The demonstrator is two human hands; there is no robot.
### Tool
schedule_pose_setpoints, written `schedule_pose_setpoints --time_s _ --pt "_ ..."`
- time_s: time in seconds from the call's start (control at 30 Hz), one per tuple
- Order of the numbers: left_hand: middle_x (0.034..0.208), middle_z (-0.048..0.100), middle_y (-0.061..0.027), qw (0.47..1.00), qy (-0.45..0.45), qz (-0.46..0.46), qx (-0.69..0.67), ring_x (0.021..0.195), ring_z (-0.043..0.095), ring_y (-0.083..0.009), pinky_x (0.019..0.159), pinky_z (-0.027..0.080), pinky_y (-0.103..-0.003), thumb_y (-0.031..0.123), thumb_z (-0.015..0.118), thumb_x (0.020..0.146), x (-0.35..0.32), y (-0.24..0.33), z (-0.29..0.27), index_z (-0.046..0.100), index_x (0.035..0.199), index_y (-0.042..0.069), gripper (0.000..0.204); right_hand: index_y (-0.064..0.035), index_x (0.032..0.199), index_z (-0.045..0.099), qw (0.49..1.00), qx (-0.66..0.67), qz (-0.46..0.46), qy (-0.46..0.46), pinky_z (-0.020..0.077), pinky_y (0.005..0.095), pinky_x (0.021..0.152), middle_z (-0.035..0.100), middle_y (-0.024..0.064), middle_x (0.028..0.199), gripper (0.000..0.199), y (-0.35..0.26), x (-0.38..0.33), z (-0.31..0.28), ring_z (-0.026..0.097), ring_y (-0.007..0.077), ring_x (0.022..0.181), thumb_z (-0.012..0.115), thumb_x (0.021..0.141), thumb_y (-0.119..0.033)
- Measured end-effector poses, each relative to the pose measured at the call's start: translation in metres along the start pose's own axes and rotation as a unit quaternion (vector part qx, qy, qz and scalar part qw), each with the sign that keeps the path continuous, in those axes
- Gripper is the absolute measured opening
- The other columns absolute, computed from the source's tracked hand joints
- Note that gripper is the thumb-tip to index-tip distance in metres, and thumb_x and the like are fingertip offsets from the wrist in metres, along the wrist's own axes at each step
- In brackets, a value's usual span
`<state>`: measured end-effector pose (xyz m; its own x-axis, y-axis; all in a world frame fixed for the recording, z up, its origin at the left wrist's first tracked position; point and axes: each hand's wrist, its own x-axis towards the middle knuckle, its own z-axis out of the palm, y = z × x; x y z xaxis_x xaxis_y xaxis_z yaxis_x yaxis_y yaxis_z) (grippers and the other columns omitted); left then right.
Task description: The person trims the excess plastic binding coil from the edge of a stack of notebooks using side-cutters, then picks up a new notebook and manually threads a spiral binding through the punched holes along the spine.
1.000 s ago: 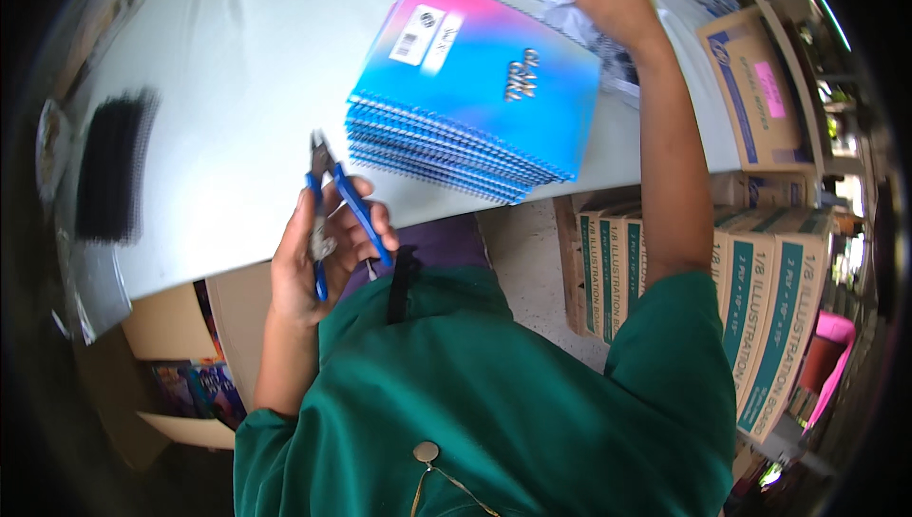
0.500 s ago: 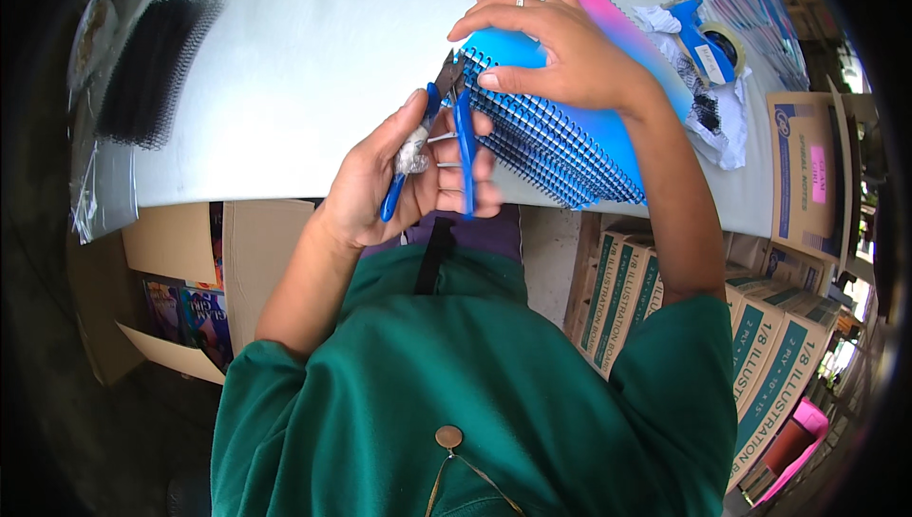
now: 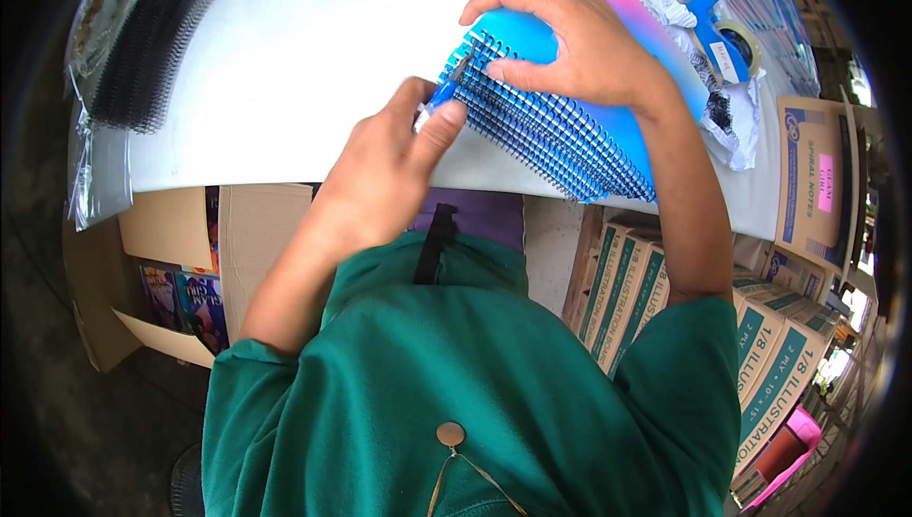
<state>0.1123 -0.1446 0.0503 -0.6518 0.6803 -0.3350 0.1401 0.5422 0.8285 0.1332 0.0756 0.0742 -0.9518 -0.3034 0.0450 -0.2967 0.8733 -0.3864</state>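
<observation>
My left hand (image 3: 380, 165) is closed around blue-handled pliers (image 3: 443, 93). Their dark jaws touch the black coil bindings at the upper left corner of a stack of spiral notebooks (image 3: 521, 34). Most of the handles are hidden in my palm. The notebooks have blue and pink covers and lie at a slant, coil edges toward me. My right hand (image 3: 594, 51), wearing rings, rests spread over the top cover. Its thumb lies beside the coils near the plier tips, and the other fingers reach over the far part of the cover.
Loose black coils (image 3: 152, 51) lie at the left beside clear plastic (image 3: 100, 170). A blue tape dispenser (image 3: 717, 37) sits on crumpled paper at the right, with more notebooks (image 3: 760, 4) behind. An open carton (image 3: 261, 241) stands below the table's left; boxes (image 3: 779, 346) stand lower right.
My left hand has turned over and closed round the pliers, bringing their jaws up to the coil corner. Before, the handles lay spread in my upturned palm. My right hand stays on the notebooks.
</observation>
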Motion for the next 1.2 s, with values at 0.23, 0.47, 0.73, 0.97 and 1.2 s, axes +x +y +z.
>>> schedule_pose_setpoints --time_s 0.23,0.47,0.73,0.97,1.2 --pt "0.084 0.058 -0.0154 0.822 -0.211 -0.088 -0.521 0.072 0.059 -0.0251 0.071 0.051 -0.044 0.049 0.030 0.095 0.005 -0.018 0.000 0.048 0.113 -0.001 0.056 -0.0122 0.104 0.058 1.000 0.006 -0.009 0.001 0.0182 0.0507 0.103 0.056 0.0106 0.108 0.046 -0.006 -0.002 -0.002 0.043 0.0310 0.111 0.066 0.065 -0.034" --pt "0.083 0.057 -0.0162 0.676 -0.317 -0.049 -0.663 0.075 0.063 -0.0303 0.068 0.055 -0.043 0.050 0.022 0.095 0.012 -0.042 -0.003 0.047 0.116 -0.002 0.061 -0.0117 0.104 0.057 0.999 -0.005 -0.028 0.019 0.0179 0.0505 0.104 0.056 0.0108 0.107 0.045 -0.005 -0.002 0.001 0.044 0.0312 0.110 0.064 0.065 -0.033" --pt "0.076 0.058 -0.0080 0.998 0.055 0.015 0.029 0.064 0.060 -0.0203 0.063 0.049 -0.035 0.047 0.037 0.095 0.002 -0.015 0.013 0.051 0.102 0.003 0.047 -0.0109 0.104 0.057 1.000 -0.008 -0.013 0.005 0.0168 0.0532 0.104 0.056 0.0111 0.108 0.046 -0.009 -0.002 0.000 0.044 0.0318 0.111 0.066 0.065 -0.033" --pt "0.095 0.059 -0.0149 0.797 -0.244 -0.061 -0.548 0.092 0.062 -0.0300 0.078 0.051 -0.043 0.049 0.029 0.095 0.008 -0.038 0.008 0.044 0.122 -0.002 0.059 -0.0104 0.106 0.055 0.996 -0.081 -0.016 0.019 0.0156 0.0554 0.104 0.055 0.0126 0.109 0.049 -0.012 0.000 0.006 0.044 0.0325 0.112 0.068 0.064 -0.033" --pt "0.082 0.058 -0.0146 0.688 -0.314 -0.070 -0.650 0.072 0.060 -0.0284 0.072 0.051 -0.046 0.051 0.024 0.095 0.010 -0.052 0.002 0.049 0.111 -0.002 0.060 -0.0105 0.104 0.055 0.999 -0.032 -0.008 0.001 0.0154 0.0561 0.103 0.055 0.0122 0.107 0.047 -0.009 0.000 0.005 0.043 0.0320 0.112 0.067 0.064 -0.032"
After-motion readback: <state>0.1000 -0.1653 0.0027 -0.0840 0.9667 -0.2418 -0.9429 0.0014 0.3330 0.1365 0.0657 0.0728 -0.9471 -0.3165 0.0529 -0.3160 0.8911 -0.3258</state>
